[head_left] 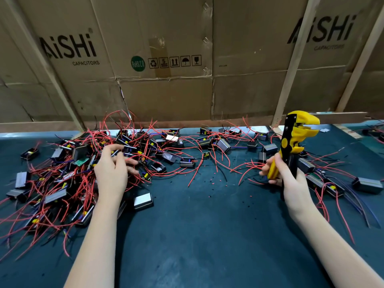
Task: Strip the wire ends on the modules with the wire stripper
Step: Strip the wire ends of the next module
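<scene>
A heap of small black modules (62, 173) with red and black wires covers the left of the dark green mat (197, 225). My left hand (113, 169) hovers over this heap, its fingers spread and reaching among the red wires; no firm hold on a module shows. My right hand (288, 177) grips the handles of the yellow and black wire stripper (295, 140), held upright with its jaws pointing right, above the mat. No wire sits in the jaws.
More modules (367, 185) and loose wires lie right of the stripper and along the back edge. Cardboard boxes (166, 59) and wooden slats wall off the far side. Tiny bits of stripped insulation (216, 179) dot the mat's middle.
</scene>
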A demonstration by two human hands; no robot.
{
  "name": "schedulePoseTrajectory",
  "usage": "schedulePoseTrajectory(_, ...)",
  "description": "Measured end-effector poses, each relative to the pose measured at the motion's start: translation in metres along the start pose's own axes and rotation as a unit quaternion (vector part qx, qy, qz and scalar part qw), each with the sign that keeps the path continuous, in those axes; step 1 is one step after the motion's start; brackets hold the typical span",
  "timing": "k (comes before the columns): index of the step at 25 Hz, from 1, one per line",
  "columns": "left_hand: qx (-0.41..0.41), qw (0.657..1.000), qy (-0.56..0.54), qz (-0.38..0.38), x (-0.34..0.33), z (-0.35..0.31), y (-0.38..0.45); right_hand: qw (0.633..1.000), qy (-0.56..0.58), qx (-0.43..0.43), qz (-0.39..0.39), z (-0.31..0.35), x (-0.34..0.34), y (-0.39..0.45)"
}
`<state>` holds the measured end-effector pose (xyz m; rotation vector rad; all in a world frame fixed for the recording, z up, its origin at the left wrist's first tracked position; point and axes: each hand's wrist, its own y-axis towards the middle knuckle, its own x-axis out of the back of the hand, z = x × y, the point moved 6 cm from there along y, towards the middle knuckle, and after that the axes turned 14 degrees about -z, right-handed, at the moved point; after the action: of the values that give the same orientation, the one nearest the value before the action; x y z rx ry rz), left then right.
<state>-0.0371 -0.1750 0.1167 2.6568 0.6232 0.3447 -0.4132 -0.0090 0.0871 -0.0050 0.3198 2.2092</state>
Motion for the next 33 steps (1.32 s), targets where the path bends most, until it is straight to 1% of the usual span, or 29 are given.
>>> schedulePoseTrajectory(2,-0.044,0.988,0.15,-0.01,0.002,0.009,0.001,1.0,-0.001,0.004,0.004,0.0,0.0,-0.001)
schedulePoseTrajectory(4,-0.087,0.963,0.255,-0.003,-0.002,0.011,-0.003,1.0,-0.004,0.008,0.007,0.0,-0.001,-0.001)
schedulePoseTrajectory(6,-0.112,0.946,0.304,-0.014,-0.005,0.009,-0.005,1.0,-0.007,0.005,0.006,0.0,-0.001,-0.001)
schedulePoseTrajectory(8,-0.117,0.936,0.33,-0.026,-0.008,0.008,-0.005,1.0,-0.01,0.004,0.009,-0.001,-0.001,-0.001)
schedulePoseTrajectory(12,-0.128,0.896,0.424,-0.018,-0.018,0.01,-0.008,1.0,-0.013,0.005,0.009,-0.003,-0.001,0.0)
schedulePoseTrajectory(15,-0.112,0.887,0.448,-0.025,-0.02,0.013,-0.007,1.0,-0.013,0.006,0.007,-0.006,0.0,0.0)
schedulePoseTrajectory(18,-0.122,0.884,0.45,-0.026,-0.021,0.015,-0.006,1.0,-0.014,0.009,0.012,-0.008,-0.001,0.001)
schedulePoseTrajectory(22,-0.148,0.906,0.391,-0.062,-0.018,0.012,-0.006,1.0,-0.014,0.01,0.014,-0.009,-0.002,0.001)
schedulePoseTrajectory(23,-0.154,0.907,0.386,-0.069,-0.016,0.011,-0.005,1.0,-0.013,0.01,0.015,-0.009,-0.002,0.0)
schedulePoseTrajectory(25,-0.16,0.904,0.39,-0.068,-0.015,0.013,-0.002,1.0,-0.012,0.013,0.016,-0.009,-0.002,0.0)
schedulePoseTrajectory(28,-0.143,0.905,0.396,-0.06,-0.014,0.015,0.002,1.0,-0.014,0.018,0.017,-0.008,-0.002,0.0)
schedulePoseTrajectory(30,-0.137,0.899,0.412,-0.05,-0.015,0.015,0.004,1.0,-0.013,0.017,0.02,-0.007,-0.001,-0.001)
schedulePoseTrajectory(33,-0.15,0.894,0.42,-0.051,-0.017,0.013,0.004,0.999,-0.012,0.02,0.023,-0.008,0.0,-0.001)
